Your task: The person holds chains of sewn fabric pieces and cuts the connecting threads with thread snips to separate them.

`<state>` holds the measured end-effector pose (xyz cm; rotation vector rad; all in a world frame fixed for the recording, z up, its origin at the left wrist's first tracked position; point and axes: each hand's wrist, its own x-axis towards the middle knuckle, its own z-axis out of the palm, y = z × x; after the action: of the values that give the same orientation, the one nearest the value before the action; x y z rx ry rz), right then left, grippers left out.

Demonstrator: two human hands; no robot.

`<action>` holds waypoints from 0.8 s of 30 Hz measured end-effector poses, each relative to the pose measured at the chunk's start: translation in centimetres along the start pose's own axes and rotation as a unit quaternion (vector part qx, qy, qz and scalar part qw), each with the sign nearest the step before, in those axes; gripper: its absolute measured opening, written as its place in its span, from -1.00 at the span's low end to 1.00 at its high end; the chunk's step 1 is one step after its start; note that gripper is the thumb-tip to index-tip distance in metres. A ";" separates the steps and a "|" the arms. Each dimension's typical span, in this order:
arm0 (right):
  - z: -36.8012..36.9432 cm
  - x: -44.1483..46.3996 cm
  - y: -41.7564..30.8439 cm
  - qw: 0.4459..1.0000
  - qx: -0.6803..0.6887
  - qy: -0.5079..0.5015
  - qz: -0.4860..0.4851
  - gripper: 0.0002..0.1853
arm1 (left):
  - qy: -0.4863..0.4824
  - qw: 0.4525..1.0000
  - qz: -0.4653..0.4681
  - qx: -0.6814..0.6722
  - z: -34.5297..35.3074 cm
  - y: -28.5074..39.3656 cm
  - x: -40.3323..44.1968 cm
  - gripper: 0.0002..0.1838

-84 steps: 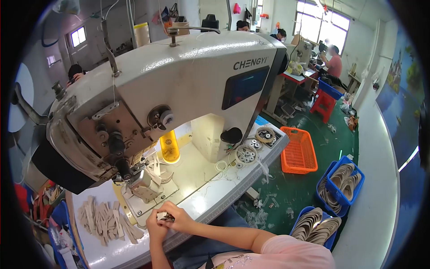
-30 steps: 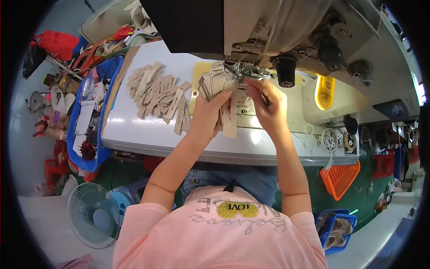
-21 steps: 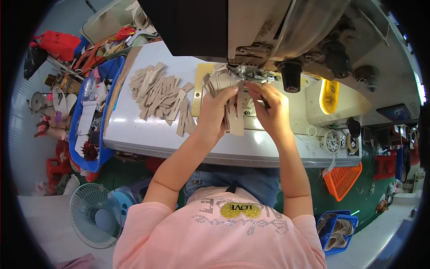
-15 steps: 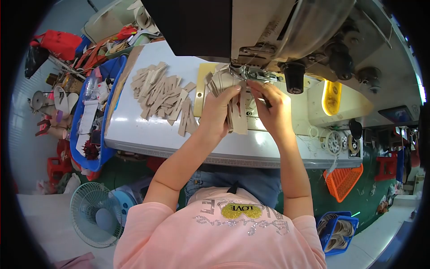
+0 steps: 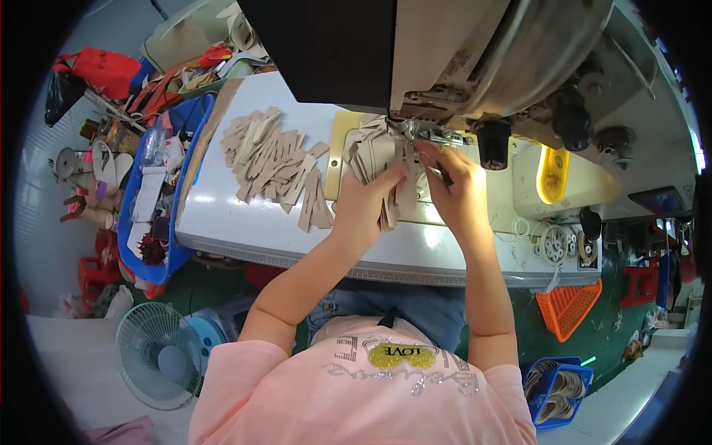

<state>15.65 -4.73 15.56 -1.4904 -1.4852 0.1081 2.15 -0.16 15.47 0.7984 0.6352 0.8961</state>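
Note:
A bunch of flat beige strips [image 5: 368, 157] is in my left hand [image 5: 365, 202], the thumb pressed over them and the lower ends hanging below. Their upper ends lie under the sewing machine [image 5: 437, 74], close to its presser foot [image 5: 406, 132]. My right hand [image 5: 458, 185] is on the other side of the foot, with bent fingers drawn together at the edge of a strip. A dark spot shows under those fingers; what they hold is hidden. Left of my hands, a loose pile of similar beige strips [image 5: 274, 159] lies on the white machine table [image 5: 222, 215].
A blue tray [image 5: 178, 256] with odds and ends stands at the table's left end. A yellow oval dish [image 5: 552, 174] is right of the machine. Below are an orange basket [image 5: 567, 308], a blue basket [image 5: 545, 386] of curved pieces, and a fan [image 5: 159, 356].
The view has shifted slightly, so the machine looks larger. The strips in my left hand have turned a little and sit more bunched. My right hand stays by the presser foot.

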 end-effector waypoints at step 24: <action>0.2 -0.1 -0.1 1.000 -0.011 0.007 0.001 -0.77 | 0.008 0.997 0.022 0.079 -0.3 2.2 3.8 -0.87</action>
<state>15.46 -4.71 15.51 -1.5078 -1.4773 0.0825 2.78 4.04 16.54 0.9496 0.7115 0.9005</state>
